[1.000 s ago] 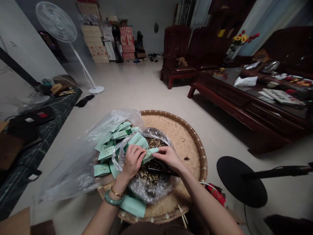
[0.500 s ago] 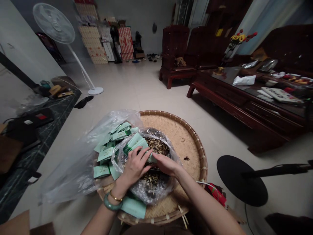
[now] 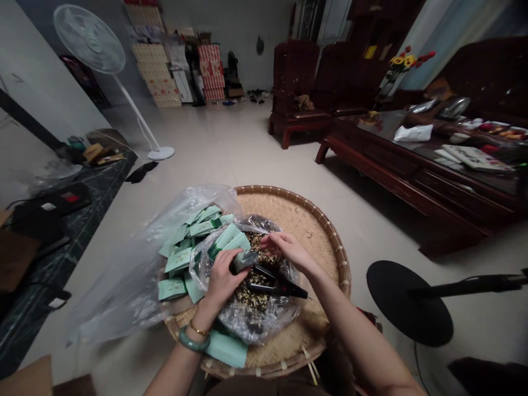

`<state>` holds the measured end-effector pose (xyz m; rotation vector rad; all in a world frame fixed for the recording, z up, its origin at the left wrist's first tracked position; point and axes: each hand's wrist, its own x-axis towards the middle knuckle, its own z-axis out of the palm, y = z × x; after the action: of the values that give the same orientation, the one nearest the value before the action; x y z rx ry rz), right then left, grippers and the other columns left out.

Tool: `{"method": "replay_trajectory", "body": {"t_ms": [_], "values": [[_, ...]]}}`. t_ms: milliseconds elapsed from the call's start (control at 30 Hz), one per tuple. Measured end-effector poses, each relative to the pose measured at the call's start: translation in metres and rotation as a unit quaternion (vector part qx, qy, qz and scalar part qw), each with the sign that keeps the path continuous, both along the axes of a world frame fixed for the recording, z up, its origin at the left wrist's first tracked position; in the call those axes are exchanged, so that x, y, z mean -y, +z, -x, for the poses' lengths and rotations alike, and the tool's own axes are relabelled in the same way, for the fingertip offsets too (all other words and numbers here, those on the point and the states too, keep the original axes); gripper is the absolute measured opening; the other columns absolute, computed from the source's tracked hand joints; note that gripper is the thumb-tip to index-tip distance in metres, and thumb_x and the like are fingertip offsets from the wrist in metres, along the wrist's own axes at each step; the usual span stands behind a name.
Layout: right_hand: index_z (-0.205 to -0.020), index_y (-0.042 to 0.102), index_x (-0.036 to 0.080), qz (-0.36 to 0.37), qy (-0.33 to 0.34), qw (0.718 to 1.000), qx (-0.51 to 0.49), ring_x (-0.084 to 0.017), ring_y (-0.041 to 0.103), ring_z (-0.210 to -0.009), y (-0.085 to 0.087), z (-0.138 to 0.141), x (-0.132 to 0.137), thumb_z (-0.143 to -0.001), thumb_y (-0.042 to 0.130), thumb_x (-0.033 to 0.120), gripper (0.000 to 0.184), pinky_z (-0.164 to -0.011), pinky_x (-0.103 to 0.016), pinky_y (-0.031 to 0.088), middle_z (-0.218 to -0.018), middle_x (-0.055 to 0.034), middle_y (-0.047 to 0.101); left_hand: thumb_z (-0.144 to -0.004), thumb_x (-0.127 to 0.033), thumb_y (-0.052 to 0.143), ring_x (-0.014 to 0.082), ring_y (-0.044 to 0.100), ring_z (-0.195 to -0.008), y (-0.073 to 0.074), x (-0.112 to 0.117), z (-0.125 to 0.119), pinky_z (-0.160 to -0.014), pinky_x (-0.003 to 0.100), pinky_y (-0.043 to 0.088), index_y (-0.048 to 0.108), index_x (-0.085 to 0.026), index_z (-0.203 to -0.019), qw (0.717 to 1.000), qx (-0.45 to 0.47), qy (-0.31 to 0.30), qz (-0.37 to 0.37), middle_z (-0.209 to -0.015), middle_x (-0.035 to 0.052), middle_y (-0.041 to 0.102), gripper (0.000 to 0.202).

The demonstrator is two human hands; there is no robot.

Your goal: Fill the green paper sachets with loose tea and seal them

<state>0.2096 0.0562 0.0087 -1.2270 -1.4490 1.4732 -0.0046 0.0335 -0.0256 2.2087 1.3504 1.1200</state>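
A round woven bamboo tray [image 3: 322, 231] lies low in front of me. On it sits a clear plastic bag [image 3: 256, 319] of dark dried leaves [image 3: 251, 297], with black tongs [image 3: 276, 283] lying across it. My left hand [image 3: 223, 280] is closed on a small green packet [image 3: 244, 259] held over the leaves. My right hand [image 3: 286, 247] hovers over the far side of the bag, fingers bent in a pinch; what they hold I cannot make out. Several green packets [image 3: 181, 258] are piled at the tray's left inside a second clear bag [image 3: 124, 286].
A dark counter [image 3: 61, 220] runs along the left. A standing fan [image 3: 88, 38] is at the back left. A dark wooden table [image 3: 433, 170] and chairs [image 3: 295, 82] stand to the right. A black round stand base [image 3: 408, 302] sits on the floor beside the tray.
Both hands were together on one green packet. Now the right hand has let go and moved up and away over the leaves, uncovering the tongs; the left hand keeps the packet.
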Motion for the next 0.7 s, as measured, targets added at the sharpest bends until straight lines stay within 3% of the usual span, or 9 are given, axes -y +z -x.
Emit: {"method": "replay_trajectory", "body": {"t_ms": [33, 100, 233, 300, 400, 533, 700], "values": [[-0.102, 0.067, 0.014, -0.047, -0.008, 0.994, 0.101, -0.022, 0.066, -0.097, -0.006, -0.001, -0.007, -0.094, 0.038, 0.029, 0.033, -0.085, -0.038, 0.05, -0.104, -0.0128, 0.07, -0.073, -0.02, 0.071, 0.0243, 0.06, -0.097, -0.001, 0.0, 0.0, -0.085, 0.042, 0.05, 0.06, -0.019, -0.106, 1.0, 0.006, 0.006, 0.005, -0.103, 0.0072, 0.067, 0.035], [-0.11, 0.065, 0.014, -0.143, 0.044, 0.946, 0.289, -0.024, 0.06, -0.11, -0.019, 0.0, -0.019, -0.085, 0.045, 0.01, 0.032, -0.096, -0.039, 0.044, -0.116, -0.014, 0.066, -0.073, -0.021, 0.071, 0.0241, 0.061, -0.096, -0.003, -0.001, 0.001, -0.085, 0.042, 0.05, 0.06, -0.02, -0.107, 1.0, 0.015, 0.015, 0.012, -0.104, 0.0067, 0.068, 0.036], [-0.131, 0.051, 0.012, -0.168, 0.101, 0.914, 0.354, -0.03, 0.047, -0.127, -0.035, 0.015, -0.04, -0.061, 0.058, -0.006, 0.073, -0.103, -0.038, 0.038, -0.136, -0.0181, 0.052, -0.072, -0.021, 0.071, 0.0244, 0.062, -0.099, -0.004, -0.001, 0.002, -0.088, 0.042, 0.05, 0.061, -0.02, -0.108, 0.999, 0.026, 0.018, 0.015, -0.105, 0.0072, 0.068, 0.037], [-0.14, 0.04, 0.011, -0.175, 0.137, 0.896, 0.385, -0.032, 0.043, -0.129, -0.036, 0.021, -0.051, -0.056, 0.062, -0.006, 0.088, -0.104, -0.04, 0.037, -0.141, -0.0203, 0.045, -0.072, -0.021, 0.071, 0.0246, 0.062, -0.099, -0.003, 0.0, 0.003, -0.089, 0.043, 0.05, 0.061, -0.02, -0.107, 0.999, 0.03, 0.017, 0.015, -0.105, 0.0076, 0.068, 0.036], [-0.141, 0.038, 0.013, -0.213, 0.188, 0.868, 0.407, -0.032, 0.048, -0.125, -0.034, 0.024, -0.064, -0.055, 0.068, 0.0, 0.092, -0.103, -0.039, 0.038, -0.14, -0.0184, 0.047, -0.072, -0.022, 0.07, 0.0248, 0.062, -0.099, -0.003, 0.0, 0.003, -0.088, 0.043, 0.05, 0.062, -0.02, -0.106, 0.999, 0.035, 0.019, 0.016, -0.104, 0.0078, 0.068, 0.035], [-0.141, 0.039, 0.019, -0.212, 0.181, 0.872, 0.403, -0.03, 0.054, -0.118, -0.036, 0.023, -0.067, -0.056, 0.073, 0.007, 0.092, -0.097, -0.036, 0.041, -0.134, -0.0137, 0.054, -0.072, -0.022, 0.07, 0.0245, 0.063, -0.098, -0.004, -0.001, 0.003, -0.087, 0.043, 0.051, 0.062, -0.019, -0.106, 0.999, 0.04, 0.02, 0.013, -0.104, 0.008, 0.068, 0.035], [-0.143, 0.035, 0.016, -0.16, 0.188, 0.866, 0.434, -0.033, 0.055, -0.116, -0.037, 0.022, -0.063, -0.051, 0.082, 0.019, 0.103, -0.095, -0.036, 0.042, -0.132, -0.0176, 0.055, -0.072, -0.022, 0.071, 0.0241, 0.063, -0.097, -0.006, -0.002, 0.004, -0.085, 0.041, 0.051, 0.062, -0.019, -0.106, 0.999, 0.039, 0.025, 0.019, -0.103, 0.0078, 0.069, 0.035]]}}
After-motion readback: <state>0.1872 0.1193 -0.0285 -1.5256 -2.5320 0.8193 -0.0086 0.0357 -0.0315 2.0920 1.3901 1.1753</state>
